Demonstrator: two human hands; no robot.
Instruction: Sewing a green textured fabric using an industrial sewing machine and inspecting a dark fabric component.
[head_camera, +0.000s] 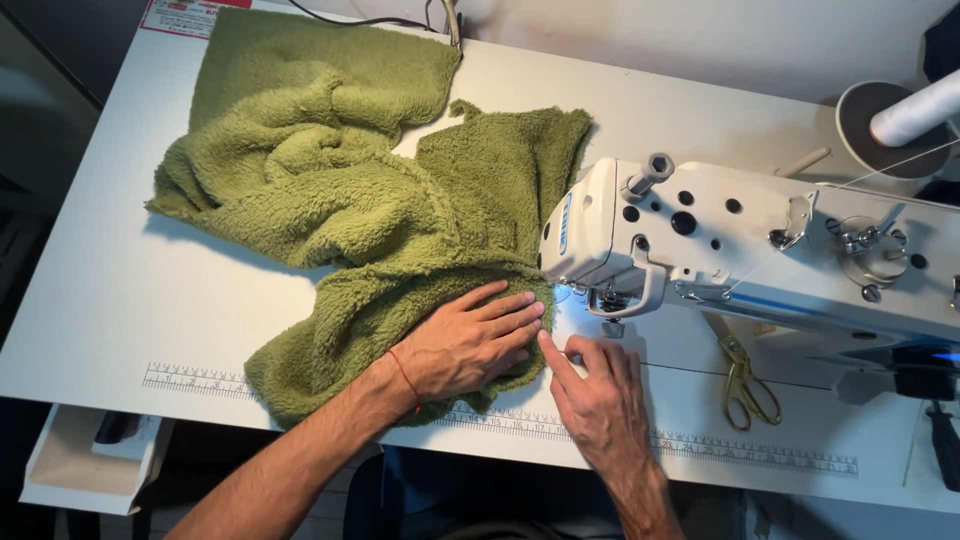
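Head view, me: My left hand (470, 345) lies flat, fingers spread, pressing the green fleece (380, 200) down just left of the sewing machine (740, 240). It grips nothing; it only pins the cloth to the table.

Other: And the right one?

Me: My right hand (600, 400) rests on the white table (100, 290) just beside the left, forefinger stretched out and touching the fleece edge close to the needle. It holds nothing either, and its other fingers are loosely curled.

Other: How would you do this bit well?

Me: I judge it best to keep the left palm flat so the thick pile does not bunch, steer the edge with the right forefinger, and keep both sets of fingertips clear of the needle.

Other: Where does the cloth sit against your hands?

Me: The nearest fold is under my left palm. The rest heaps away from me and to the left, up toward the far edge of the table.

Other: Anything else close by?

Me: Gold scissors (745, 380) lie under the machine's arm, to the right of my right hand. A printed ruler strip (200, 381) runs along the table's front edge, and a white thread cone (915, 112) stands at the far right.
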